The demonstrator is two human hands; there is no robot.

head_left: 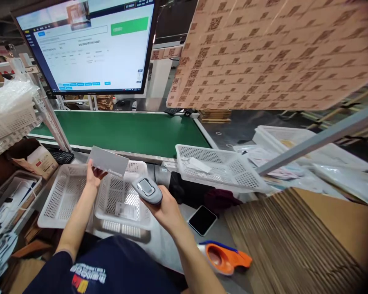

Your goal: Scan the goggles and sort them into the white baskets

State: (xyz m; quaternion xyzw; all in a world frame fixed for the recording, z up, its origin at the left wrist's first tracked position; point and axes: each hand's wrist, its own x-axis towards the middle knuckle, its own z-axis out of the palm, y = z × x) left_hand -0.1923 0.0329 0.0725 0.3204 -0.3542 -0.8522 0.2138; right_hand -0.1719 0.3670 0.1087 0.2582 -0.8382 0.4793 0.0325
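Near the worktable's front edge, the left hand (93, 175) pinches a grey packet (108, 162) while the right hand (165, 210) grips a scanner (147, 190) aimed at it, scan apparently underway.

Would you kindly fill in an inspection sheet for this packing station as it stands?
Surface: grey bench beside a green conveyor.
Job's things: grey card; scanner.
Clutter: white baskets, phone, orange tape dispenser, flat cardboard stack.
Grips: left hand holds the card over the baskets; right hand holds the scanner, aimed towards the card.
Cables: nothing seen.
Surroundings: monitor, keyboard, printed cardboard overhead.
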